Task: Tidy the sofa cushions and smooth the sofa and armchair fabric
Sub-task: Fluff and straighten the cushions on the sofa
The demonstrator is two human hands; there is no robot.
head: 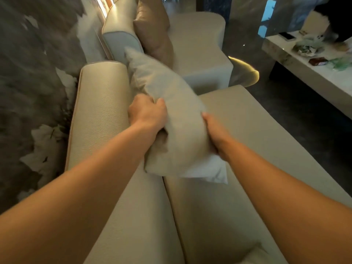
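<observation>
A pale beige cushion leans tilted against the backrest of the cream sofa. My left hand grips its left edge, fingers curled into the fabric. My right hand presses flat against its right side, fingers partly hidden behind the cushion. One lower corner of the cushion rests on the sofa seat. Farther back, a tan leather cushion stands against the backrest of a second cream sofa section.
A marble coffee table at the right carries a phone, a small dark box and green and white items. A patterned grey wall runs along the left. The floor between sofa and table is dark.
</observation>
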